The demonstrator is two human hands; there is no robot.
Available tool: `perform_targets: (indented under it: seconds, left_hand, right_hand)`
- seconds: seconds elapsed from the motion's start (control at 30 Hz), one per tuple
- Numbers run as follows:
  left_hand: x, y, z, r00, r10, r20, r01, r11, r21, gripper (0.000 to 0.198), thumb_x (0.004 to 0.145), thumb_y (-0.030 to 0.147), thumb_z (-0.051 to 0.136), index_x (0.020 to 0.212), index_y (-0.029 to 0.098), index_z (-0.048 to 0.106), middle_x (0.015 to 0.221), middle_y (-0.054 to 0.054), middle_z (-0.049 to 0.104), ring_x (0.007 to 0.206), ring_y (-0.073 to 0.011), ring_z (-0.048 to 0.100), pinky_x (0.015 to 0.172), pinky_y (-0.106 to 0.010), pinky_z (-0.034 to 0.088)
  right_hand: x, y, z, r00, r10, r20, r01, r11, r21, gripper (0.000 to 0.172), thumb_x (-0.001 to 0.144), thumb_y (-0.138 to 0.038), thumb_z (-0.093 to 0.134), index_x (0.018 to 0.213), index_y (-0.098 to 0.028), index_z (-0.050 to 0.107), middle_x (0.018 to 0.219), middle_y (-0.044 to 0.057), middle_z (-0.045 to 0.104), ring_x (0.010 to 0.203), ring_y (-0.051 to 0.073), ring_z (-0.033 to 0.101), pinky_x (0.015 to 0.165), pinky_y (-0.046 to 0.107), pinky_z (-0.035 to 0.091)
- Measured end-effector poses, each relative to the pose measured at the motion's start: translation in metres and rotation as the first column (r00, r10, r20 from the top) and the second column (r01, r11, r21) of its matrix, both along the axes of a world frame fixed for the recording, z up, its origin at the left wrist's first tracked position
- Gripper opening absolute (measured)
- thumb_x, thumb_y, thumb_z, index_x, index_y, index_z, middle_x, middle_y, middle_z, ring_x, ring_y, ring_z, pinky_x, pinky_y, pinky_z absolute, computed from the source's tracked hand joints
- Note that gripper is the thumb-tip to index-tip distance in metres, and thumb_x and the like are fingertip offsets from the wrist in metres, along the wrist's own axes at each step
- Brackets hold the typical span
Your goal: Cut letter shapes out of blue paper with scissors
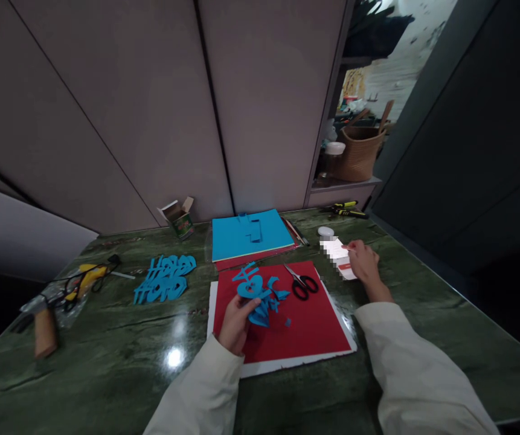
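Note:
My left hand [237, 320] grips a blue paper cutout [250, 289] between thumb and fingers, above a red sheet [305, 338]. Loose blue paper scraps [262, 314] lie around and under it. Beside them on the red sheet rests a pair of black-handled scissors [305, 286], blades pointing away from me. My right hand [365, 264] is over the right side of a bright, partly blurred flat rectangle [334, 251], which looks like a lit phone. Its fingers are bent and drawn together at the tips; whatever they pinch, if anything, is too small to make out.
Blue cut-out lettering [164, 279] lies on the green table [119, 344] to the left. Behind are a blue paper stack [232, 238] and a small open box [180, 220]. A wooden-handled tool [44, 332] lies far left, pliers [350, 211] back right.

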State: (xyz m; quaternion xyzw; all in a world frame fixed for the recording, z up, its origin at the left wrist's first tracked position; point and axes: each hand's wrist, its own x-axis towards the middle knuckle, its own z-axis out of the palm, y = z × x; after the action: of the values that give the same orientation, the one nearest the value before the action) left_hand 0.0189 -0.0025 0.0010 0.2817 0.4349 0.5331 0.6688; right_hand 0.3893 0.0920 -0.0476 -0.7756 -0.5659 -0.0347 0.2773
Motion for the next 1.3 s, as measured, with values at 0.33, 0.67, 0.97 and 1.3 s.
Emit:
perform_targets:
  seconds: [0.33, 0.67, 0.97, 1.3]
  left_hand:
    - [0.001, 0.000, 0.001, 1.000, 0.009, 0.004, -0.009, 1.000, -0.014, 0.038, 0.053, 0.019, 0.074, 0.088, 0.010, 0.062, 0.086, -0.010, 0.067, 0.079, -0.0207, 0.062, 0.074, -0.031, 0.047]
    - [0.000, 0.000, 0.003, 1.000, 0.015, -0.014, -0.015, 1.000, -0.016, 0.036, 0.054, 0.019, 0.074, 0.086, 0.010, 0.062, 0.086, -0.011, 0.067, 0.076, -0.0196, 0.062, 0.073, -0.030, 0.046]
    - [0.001, 0.000, 0.004, 1.000, 0.007, 0.002, -0.007, 1.000, -0.016, 0.036, 0.053, 0.020, 0.074, 0.086, 0.010, 0.063, 0.084, -0.010, 0.068, 0.076, -0.0199, 0.062, 0.074, -0.031, 0.045]
    - [0.001, -0.001, 0.004, 1.000, 0.003, 0.008, -0.003, 1.000, -0.015, 0.038, 0.052, 0.021, 0.075, 0.086, 0.010, 0.063, 0.084, -0.011, 0.068, 0.077, -0.0216, 0.062, 0.073, -0.031, 0.046]
  right_hand:
    - [-0.003, 0.001, -0.002, 0.998, 0.054, 0.017, -0.055, 0.998, 0.012, 0.028, 0.070, -0.018, 0.039, 0.097, -0.019, 0.048, 0.095, 0.009, 0.058, 0.095, 0.026, 0.046, 0.085, 0.042, 0.027]
    - [0.010, 0.001, -0.002, 1.000, -0.007, -0.028, 0.008, 0.999, 0.052, 0.028, 0.071, -0.018, 0.036, 0.096, -0.017, 0.048, 0.092, 0.010, 0.057, 0.088, 0.025, 0.048, 0.078, 0.040, 0.032]
    - [0.014, -0.001, -0.003, 1.000, 0.007, -0.017, -0.006, 0.999, 0.054, 0.023, 0.071, -0.019, 0.034, 0.087, -0.018, 0.050, 0.085, 0.008, 0.058, 0.085, 0.025, 0.048, 0.075, 0.039, 0.033]
    - [-0.007, 0.001, 0.001, 0.978, 0.195, 0.073, -0.196, 0.981, 0.007, 0.026, 0.068, -0.017, 0.042, 0.093, -0.020, 0.051, 0.094, 0.006, 0.058, 0.094, 0.024, 0.046, 0.085, 0.039, 0.029]
